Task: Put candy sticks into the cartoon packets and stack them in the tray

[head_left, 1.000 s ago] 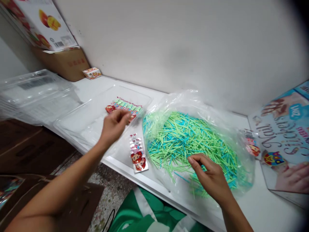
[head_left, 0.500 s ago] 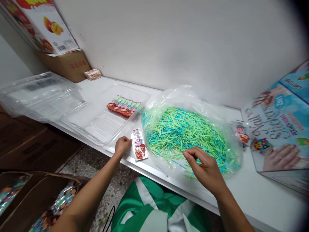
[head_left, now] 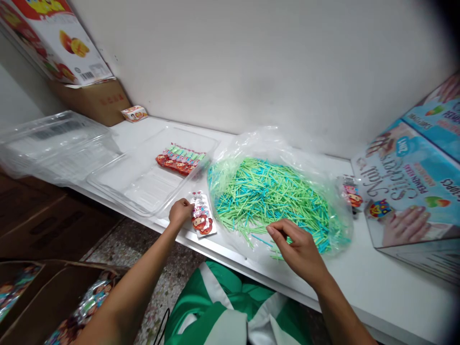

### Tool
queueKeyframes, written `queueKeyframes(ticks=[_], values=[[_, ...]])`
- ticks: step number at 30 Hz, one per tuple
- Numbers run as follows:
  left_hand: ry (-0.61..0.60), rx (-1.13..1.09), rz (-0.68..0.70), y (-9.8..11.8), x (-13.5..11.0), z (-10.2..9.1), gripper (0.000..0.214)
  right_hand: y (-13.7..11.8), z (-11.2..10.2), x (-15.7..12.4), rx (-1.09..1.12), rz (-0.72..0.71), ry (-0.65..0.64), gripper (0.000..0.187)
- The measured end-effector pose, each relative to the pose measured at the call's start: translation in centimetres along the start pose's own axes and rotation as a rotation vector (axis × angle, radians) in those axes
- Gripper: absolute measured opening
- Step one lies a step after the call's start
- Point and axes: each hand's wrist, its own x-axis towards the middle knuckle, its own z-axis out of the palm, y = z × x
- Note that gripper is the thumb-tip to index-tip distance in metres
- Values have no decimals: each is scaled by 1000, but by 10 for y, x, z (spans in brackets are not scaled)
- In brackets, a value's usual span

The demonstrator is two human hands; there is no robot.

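My left hand (head_left: 180, 211) is closed in a pinch at the left edge of a small printed packet (head_left: 198, 216) with a red-haired cartoon figure. That packet lies partly over another of the same kind (head_left: 208, 229) near the table's front edge. My right hand (head_left: 295, 243) hovers at the front of a heap of thin green and blue sticks (head_left: 273, 191), thumb against fingertips. Whether anything is between those fingertips is too small to tell. The heap lies in an open clear plastic bag (head_left: 338, 235).
A clear plastic tray (head_left: 125, 191) holds a row of filled packets (head_left: 181, 159). More clear trays (head_left: 57, 143) are stacked at the left. Printed boxes (head_left: 413, 187) stand at the right, with a small packet (head_left: 351, 194) beside them. Open cartons (head_left: 46, 287) sit below left.
My left hand has shifted the upper packet slightly, so that a second one shows under it. My right hand keeps its pinch by the sticks. The view has turned slightly.
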Motion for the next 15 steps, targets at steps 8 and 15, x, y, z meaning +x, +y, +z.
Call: queueKeyframes(ticks=[8, 15], values=[[197, -74, 137, 1, -31, -12, 25, 3, 5, -5, 5, -1, -38, 17], [33, -610, 313, 22, -113, -38, 28, -6, 46, -4, 303, 248, -74, 36]])
